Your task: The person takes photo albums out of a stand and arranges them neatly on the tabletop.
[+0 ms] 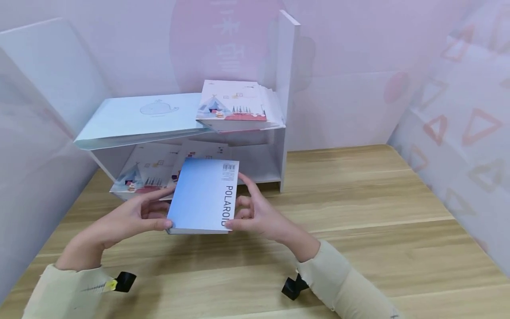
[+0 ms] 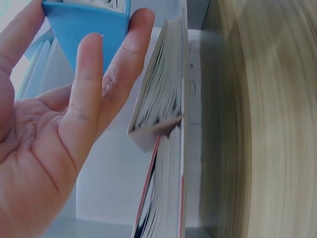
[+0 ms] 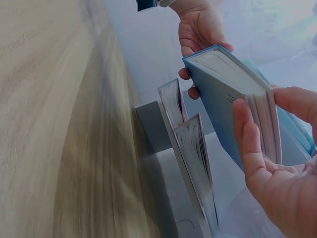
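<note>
A blue photo album (image 1: 199,195) marked POLAROID is held level in front of the small white shelf, above the wooden table. My left hand (image 1: 127,219) grips its left edge, thumb on the near corner of the cover and fingers beneath. On the opposite edge, my right hand (image 1: 260,217) holds it between thumb and fingers. The right wrist view shows the album's (image 3: 218,99) page edges and both hands around it. In the left wrist view, the left hand's (image 2: 54,139) fingers support the blue cover (image 2: 86,32) from below.
The white shelf (image 1: 283,88) stands against the wall. On its upper board lie a pale blue whale-print album (image 1: 139,116) and a stack of illustrated albums (image 1: 235,102). Similar albums (image 1: 147,161) lie overlapping on the lower level. Wooden tabletop (image 1: 358,212) extends to the right.
</note>
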Tool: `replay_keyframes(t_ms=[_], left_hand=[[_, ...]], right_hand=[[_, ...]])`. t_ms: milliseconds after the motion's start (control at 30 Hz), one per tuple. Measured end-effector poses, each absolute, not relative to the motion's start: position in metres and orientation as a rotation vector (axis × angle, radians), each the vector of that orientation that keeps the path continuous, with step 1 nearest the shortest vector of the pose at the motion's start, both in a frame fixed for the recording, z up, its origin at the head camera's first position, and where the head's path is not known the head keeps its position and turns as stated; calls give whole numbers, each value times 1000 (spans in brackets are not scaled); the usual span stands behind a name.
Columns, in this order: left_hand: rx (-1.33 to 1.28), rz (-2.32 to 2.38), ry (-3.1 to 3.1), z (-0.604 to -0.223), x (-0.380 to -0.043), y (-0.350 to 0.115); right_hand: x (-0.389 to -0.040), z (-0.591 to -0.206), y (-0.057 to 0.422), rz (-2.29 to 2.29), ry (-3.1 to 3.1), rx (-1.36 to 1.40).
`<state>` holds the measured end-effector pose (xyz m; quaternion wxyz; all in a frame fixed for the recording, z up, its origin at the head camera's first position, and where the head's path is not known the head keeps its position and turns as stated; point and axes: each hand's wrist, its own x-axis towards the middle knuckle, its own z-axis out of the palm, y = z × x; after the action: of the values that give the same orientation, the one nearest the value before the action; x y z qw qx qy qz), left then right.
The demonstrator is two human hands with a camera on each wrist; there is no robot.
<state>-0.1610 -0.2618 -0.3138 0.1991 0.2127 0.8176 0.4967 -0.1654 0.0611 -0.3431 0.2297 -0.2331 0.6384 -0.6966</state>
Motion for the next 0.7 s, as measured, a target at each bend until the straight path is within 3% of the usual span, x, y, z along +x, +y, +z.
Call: replay_keyframes(t_ms=[700], left_hand=[[613, 1329, 2364, -319, -142, -324]], right_hand=[[-149, -343, 13, -1940, 1636, -629]])
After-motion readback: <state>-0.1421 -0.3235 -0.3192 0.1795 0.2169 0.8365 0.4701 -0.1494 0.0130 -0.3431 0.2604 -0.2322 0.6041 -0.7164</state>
